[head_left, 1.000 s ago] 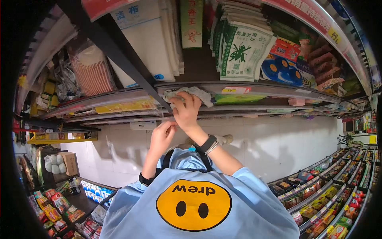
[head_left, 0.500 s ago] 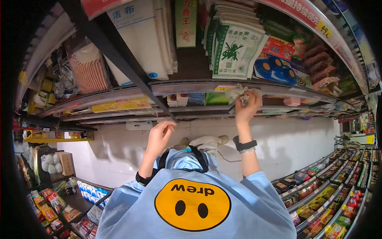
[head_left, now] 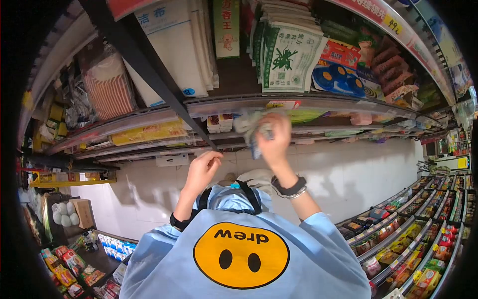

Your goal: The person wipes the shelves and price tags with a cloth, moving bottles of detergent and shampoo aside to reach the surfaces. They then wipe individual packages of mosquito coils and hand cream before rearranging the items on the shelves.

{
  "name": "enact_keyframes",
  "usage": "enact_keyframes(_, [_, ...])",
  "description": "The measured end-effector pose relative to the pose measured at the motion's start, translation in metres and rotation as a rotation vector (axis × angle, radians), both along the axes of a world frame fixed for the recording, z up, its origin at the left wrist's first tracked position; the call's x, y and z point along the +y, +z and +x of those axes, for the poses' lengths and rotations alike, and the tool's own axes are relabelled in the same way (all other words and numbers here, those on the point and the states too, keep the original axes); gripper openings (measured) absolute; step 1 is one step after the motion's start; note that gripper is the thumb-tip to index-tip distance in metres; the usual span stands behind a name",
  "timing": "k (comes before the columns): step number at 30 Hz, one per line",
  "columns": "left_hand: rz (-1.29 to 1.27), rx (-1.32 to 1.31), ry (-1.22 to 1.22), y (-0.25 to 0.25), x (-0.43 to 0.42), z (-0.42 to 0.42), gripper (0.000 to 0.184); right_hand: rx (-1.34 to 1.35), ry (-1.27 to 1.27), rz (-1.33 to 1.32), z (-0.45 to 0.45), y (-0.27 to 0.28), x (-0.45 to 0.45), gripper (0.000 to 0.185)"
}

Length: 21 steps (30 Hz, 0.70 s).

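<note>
A greyish crumpled cloth (head_left: 246, 124) is in my right hand (head_left: 274, 139), pressed at the front rail of a shelf (head_left: 234, 105); both are blurred by motion. Below the rail and to the left, my left hand (head_left: 203, 169) hangs with its fingers curled in and nothing seen in them. Green and white packets (head_left: 291, 60) stand on the shelf above my right hand. A red and white label (head_left: 283, 104) sits on the rail just above the cloth.
A black upright post (head_left: 149, 65) crosses the shelves at the left. White packs (head_left: 172, 50) and a striped pack (head_left: 109, 84) lie beside it. Racks of packaged goods (head_left: 408, 244) stand at the lower right, and a cardboard box (head_left: 82, 212) at the left.
My right hand with the cloth first went right along the rail, then came back left. My left hand has stayed almost in place.
</note>
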<state>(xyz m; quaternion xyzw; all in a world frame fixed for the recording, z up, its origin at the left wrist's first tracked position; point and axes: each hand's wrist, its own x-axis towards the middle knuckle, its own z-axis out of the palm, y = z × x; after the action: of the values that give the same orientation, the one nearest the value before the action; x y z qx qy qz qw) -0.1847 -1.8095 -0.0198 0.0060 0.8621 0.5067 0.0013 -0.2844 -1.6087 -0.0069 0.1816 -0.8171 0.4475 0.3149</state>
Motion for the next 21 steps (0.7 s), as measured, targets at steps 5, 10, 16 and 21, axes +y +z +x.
enact_keyframes(5, [-0.067,0.022,0.020,-0.008,-0.004,0.001,0.014,0.076,0.405,0.038,0.010,0.004,-0.062,0.030])
enact_keyframes(10, [-0.172,-0.053,0.076,-0.009,-0.007,0.001,0.015,0.192,0.466,0.046,0.000,0.010,-0.108,0.034])
enact_keyframes(16, [-0.057,-0.047,0.079,0.000,-0.003,-0.001,0.015,0.298,0.341,0.172,-0.021,-0.004,-0.129,0.031])
enact_keyframes(21, [-0.146,-0.003,0.099,-0.003,-0.001,-0.012,0.017,0.235,0.336,0.211,-0.021,0.000,-0.121,0.033])
